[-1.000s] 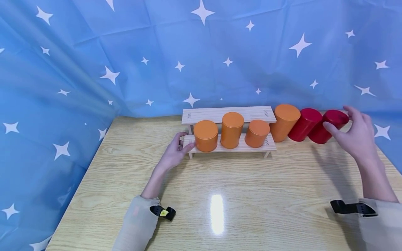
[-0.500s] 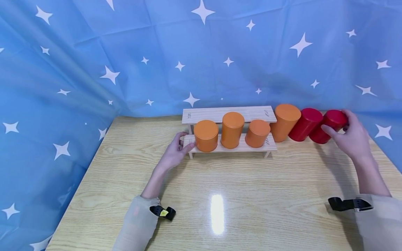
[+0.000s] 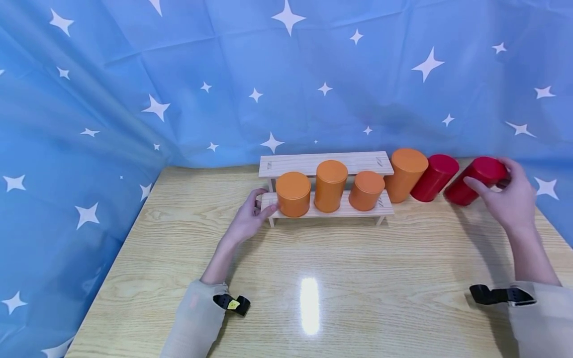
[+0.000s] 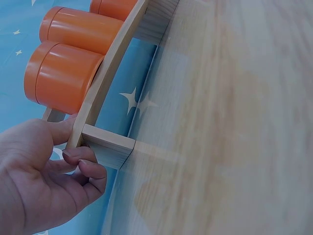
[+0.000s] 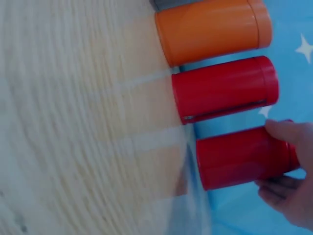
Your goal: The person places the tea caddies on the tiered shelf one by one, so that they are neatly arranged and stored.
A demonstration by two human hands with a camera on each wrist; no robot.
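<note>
My left hand (image 3: pixel 250 215) grips the left end of a two-tier wooden rack (image 3: pixel 291 164), thumb on top of the lower board and fingers curled beneath. On that board stand a wide orange canister (image 3: pixel 293 196), a taller orange canister (image 3: pixel 330 191) and a short orange canister (image 3: pixel 366 193). At the far right, my right hand (image 3: pixel 512 201) holds a red canister (image 5: pixel 239 159) near its lid, thumb on one side and fingers on the other. In the right wrist view, its base appears slightly off the table.
Another red canister (image 3: pixel 433 180) and a tall orange canister (image 3: pixel 404 176) stand on the table (image 3: pixel 380 278) between the rack and my right hand. A blue star-patterned cloth (image 3: pixel 224 74) hangs close behind them.
The right hand has closed around the rightmost red canister and shifted it slightly right, widening the gap to the other red one. My left hand stays on the rack.
</note>
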